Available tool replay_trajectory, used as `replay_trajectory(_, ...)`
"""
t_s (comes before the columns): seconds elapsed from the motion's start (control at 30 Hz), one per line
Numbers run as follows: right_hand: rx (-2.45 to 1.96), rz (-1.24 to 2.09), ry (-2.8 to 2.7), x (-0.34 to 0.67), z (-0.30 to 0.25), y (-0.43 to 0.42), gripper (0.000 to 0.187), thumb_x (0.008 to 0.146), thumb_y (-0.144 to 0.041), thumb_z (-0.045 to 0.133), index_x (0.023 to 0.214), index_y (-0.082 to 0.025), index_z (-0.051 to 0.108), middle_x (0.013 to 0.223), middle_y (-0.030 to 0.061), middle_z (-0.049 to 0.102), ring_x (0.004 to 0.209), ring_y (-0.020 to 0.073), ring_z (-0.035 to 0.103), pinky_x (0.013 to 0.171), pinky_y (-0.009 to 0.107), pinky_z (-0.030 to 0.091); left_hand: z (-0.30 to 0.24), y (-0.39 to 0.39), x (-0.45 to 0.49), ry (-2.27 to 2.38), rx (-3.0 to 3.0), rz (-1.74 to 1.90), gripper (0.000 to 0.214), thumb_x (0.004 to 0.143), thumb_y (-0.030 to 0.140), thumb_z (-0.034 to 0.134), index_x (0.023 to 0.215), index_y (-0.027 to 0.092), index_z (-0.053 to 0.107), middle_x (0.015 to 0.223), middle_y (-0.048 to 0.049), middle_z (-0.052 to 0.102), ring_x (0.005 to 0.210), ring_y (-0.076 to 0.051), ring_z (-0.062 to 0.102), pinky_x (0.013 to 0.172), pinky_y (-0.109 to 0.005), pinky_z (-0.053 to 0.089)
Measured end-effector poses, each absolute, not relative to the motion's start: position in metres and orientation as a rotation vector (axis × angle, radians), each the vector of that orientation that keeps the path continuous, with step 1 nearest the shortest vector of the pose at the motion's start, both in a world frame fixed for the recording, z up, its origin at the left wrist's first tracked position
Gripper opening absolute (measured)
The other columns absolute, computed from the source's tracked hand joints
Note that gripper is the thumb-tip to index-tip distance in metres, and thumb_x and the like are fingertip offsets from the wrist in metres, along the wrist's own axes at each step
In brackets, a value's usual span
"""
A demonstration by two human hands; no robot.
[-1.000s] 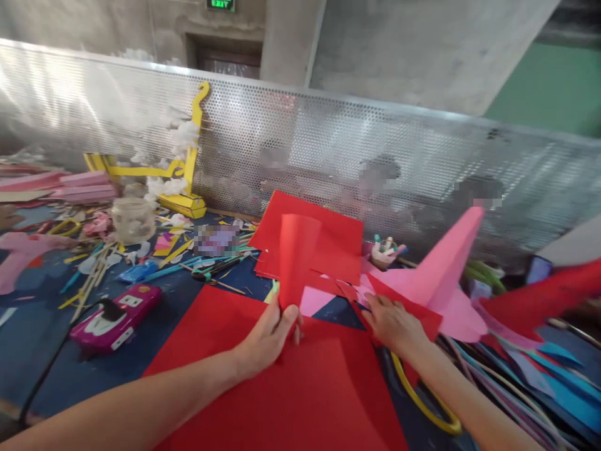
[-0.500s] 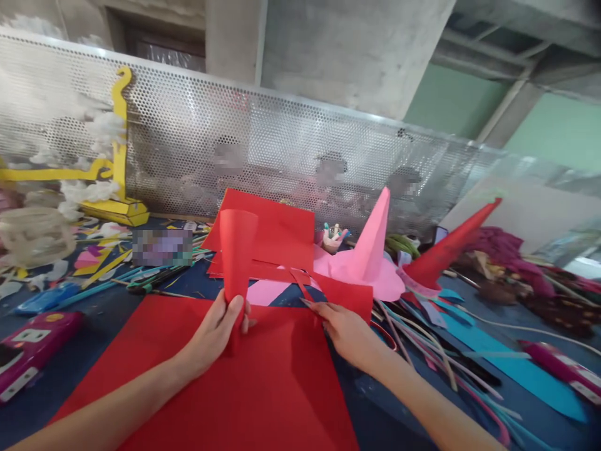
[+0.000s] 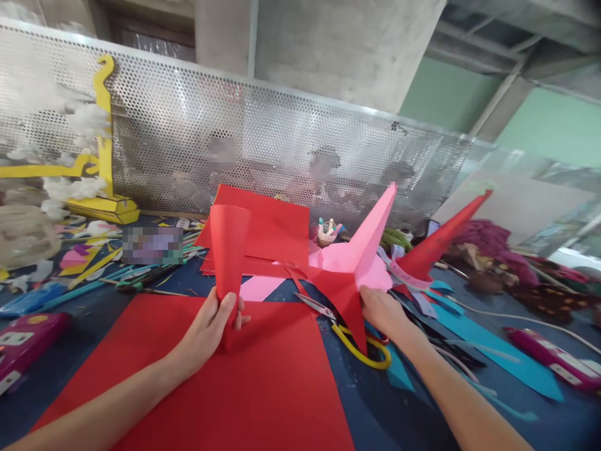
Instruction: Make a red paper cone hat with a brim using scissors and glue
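The left hand (image 3: 210, 330) is closed around the narrow lower end of a red cone (image 3: 228, 247) of rolled paper, thumb on the near side and fingers wrapped behind, pinching the roll tight. The cone's long axis stands almost upright with a slight lean to the left. Its wide open mouth points up and its narrow end points down into the fist, and it is held just above the far edge of a big red sheet (image 3: 244, 382) that lies flat on the blue table (image 3: 375, 407). To the right, the right hand (image 3: 382, 311) is closed on the lower edge of a pink sheet (image 3: 370, 241), which is raised off the table and tilts up to a sharp corner pointing up and right. A red piece (image 3: 346, 294) hangs against it, its tip pointing down. How the fingertips meet on the far side cannot be told. Scissors (image 3: 361, 351) with yellow handles lie on the table just under that hand, blades pointing left toward the cone. Behind the cone more red sheets (image 3: 272, 228) are stacked flat. A small white holder (image 3: 327, 233) stands beyond them with coloured tips sticking out of its top. Far left is a pale jar (image 3: 23, 235), too blurred to show its contents. A red hat (image 3: 439, 244) leans at the right, tip up and right, in front of a perforated metal screen (image 3: 282, 138).
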State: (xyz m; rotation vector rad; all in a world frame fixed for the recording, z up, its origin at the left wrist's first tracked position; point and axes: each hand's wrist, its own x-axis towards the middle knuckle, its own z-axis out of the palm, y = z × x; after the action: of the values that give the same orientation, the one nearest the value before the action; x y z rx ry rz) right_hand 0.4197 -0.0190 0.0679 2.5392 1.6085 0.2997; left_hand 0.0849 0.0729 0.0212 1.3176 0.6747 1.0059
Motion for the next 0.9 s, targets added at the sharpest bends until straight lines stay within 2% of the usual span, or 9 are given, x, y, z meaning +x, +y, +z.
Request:
replay_trajectory(0.1,2.549,0.444,1.642,0.393,0.067,-0.018,0.027,0.089,-0.006,0.041,0.108,-0.011,0.060,0.105,0.0164,0.066,0.101,0.0293,0.061,0.068,0.031,0.039,0.020,0.074,0.085,0.665,1.323,1.010,0.031,0.092,0.051,0.048,0.086,0.020,0.049,0.072,0.0064,0.049,0.061,-0.008,0.048,0.084,-0.033,0.056)
replay_trajectory(0.2,2.554,0.517,1.704,0.381,0.075,-0.016,0.026,0.091,-0.009,0.041,0.109,-0.012,0.060,0.109,0.0153,0.065,0.109,0.0289,0.057,0.075,0.032,0.040,0.019,0.074,0.085,0.657,1.309,1.017,0.030,0.092,0.049,0.050,0.086,0.020,0.051,0.074,0.0058,0.050,0.061,-0.008,0.048,0.083,-0.032,0.056)
replay_trajectory(0.37,2.664,0.448,1.668,0.409,0.096,-0.016,0.019,0.091,-0.015,0.047,0.097,-0.014,0.065,0.099,0.0120,0.069,0.095,0.0245,0.064,0.072,0.029,0.040,0.019,0.073,0.086,0.661,1.289,1.028,0.031,0.091,0.049,0.050,0.086,0.019,0.051,0.075,0.0048,0.051,0.063,-0.009,0.051,0.081,-0.033,0.057)
replay_trajectory(0.5,2.773,0.341,1.562,0.438,0.106,-0.023,0.015,0.089,-0.022,0.052,0.085,-0.017,0.066,0.084,0.0083,0.072,0.078,0.0222,0.066,0.063,0.028,0.039,0.023,0.071,0.086,0.674,1.288,1.032,0.032,0.090,0.050,0.052,0.086,0.019,0.051,0.076,0.0049,0.052,0.062,-0.008,0.050,0.081,-0.033,0.057)
replay_trajectory(0.67,2.770,0.274,1.539,0.443,0.098,-0.028,0.011,0.087,-0.020,0.052,0.081,-0.018,0.062,0.080,0.0077,0.070,0.076,0.0229,0.066,0.062,0.029,0.038,0.023,0.072,0.086,0.671,1.288,1.019,0.031,0.091,0.050,0.051,0.086,0.019,0.051,0.075,0.0050,0.051,0.062,-0.008,0.049,0.082,-0.032,0.057)
replay_trajectory(0.73,2.739,0.263,1.552,0.436,0.089,-0.028,0.008,0.084,-0.018,0.055,0.088,-0.016,0.061,0.087,0.0104,0.069,0.083,0.0263,0.065,0.065,0.030,0.039,0.022,0.073,0.085,0.664,1.297,1.014,0.030,0.091,0.049,0.051,0.086,0.019,0.052,0.073,0.0053,0.051,0.062,-0.008,0.048,0.084,-0.032,0.056)
replay_trajectory(0.83,2.676,0.446,1.595,0.421,0.077,-0.027,0.026,0.079,-0.015,0.057,0.105,-0.010,0.057,0.109,0.0201,0.061,0.105,0.0354,0.057,0.076,0.035,0.042,0.021,0.073,0.084,0.665,1.302,1.010,0.030,0.092,0.049,0.050,0.085,0.019,0.052,0.074,0.0052,0.051,0.063,-0.008,0.048,0.085,-0.033,0.056)
replay_trajectory(0.9,2.670,0.592,1.721,0.413,0.073,-0.022,0.031,0.078,-0.011,0.055,0.108,-0.009,0.056,0.114,0.0217,0.056,0.110,0.0370,0.051,0.085,0.039,0.042,0.020,0.072,0.084,0.667,1.288,1.012,0.031,0.092,0.049,0.049,0.086,0.019,0.052,0.076,0.0051,0.052,0.064,-0.008,0.049,0.087,-0.034,0.056)
